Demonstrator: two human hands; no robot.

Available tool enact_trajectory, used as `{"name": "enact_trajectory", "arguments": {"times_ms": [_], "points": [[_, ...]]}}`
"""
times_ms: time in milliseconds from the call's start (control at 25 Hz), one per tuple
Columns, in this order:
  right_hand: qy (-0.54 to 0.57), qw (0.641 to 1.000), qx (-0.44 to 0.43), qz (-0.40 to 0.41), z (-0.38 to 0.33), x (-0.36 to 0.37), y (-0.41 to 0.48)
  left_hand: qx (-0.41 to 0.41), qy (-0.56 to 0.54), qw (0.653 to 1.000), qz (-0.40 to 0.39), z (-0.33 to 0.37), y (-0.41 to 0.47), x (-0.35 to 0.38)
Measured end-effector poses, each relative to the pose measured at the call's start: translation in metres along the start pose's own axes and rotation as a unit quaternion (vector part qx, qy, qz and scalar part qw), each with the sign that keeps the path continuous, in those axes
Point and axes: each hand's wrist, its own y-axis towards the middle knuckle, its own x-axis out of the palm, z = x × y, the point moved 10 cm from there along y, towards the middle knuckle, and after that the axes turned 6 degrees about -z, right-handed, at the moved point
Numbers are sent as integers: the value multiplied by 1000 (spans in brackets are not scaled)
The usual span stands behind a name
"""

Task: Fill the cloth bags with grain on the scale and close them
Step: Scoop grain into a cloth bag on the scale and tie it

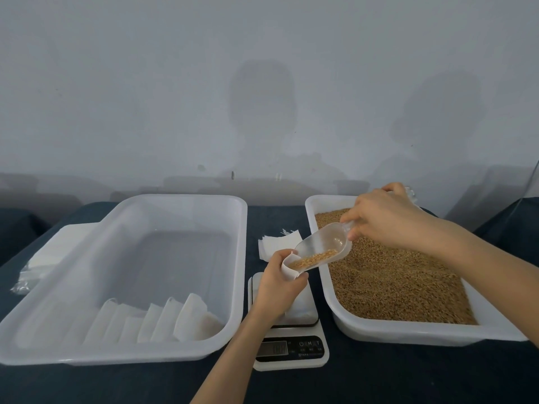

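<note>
Weighing scale (290,349): white, flat, dark display strip nearest.
Left hand (277,287): curled round white cloth bag (289,271), mouth up, above the scale.
Scoop (323,246): clear plastic, long axis slanting down-left, lip at bag mouth.
Right hand (385,217): pinches scoop handle.
Grain (393,275): golden-brown, granular, in white tray (408,330).

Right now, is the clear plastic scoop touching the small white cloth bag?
Touching: in the head view the tip of the clear plastic scoop lies inside the small white cloth bag, against its rim.
</note>
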Motion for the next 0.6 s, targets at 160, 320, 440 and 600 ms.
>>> {"name": "enact_trajectory", "arguments": {"times_ms": [160,320,440,600], "points": [[0,1000,0,-1,-1,0,-1,-3,0,1000,3,-1,-1,0],[-30,999,6,-9,-5,-2,-1,-5,-2,1000,2,1,-1,0],[-51,999,1,-8,-11,-6,-3,-4,6,1000,4,1,0,0],[-96,995,-9,4,-23,-15,-5,1,14,1000,2,2,0,0]]}}
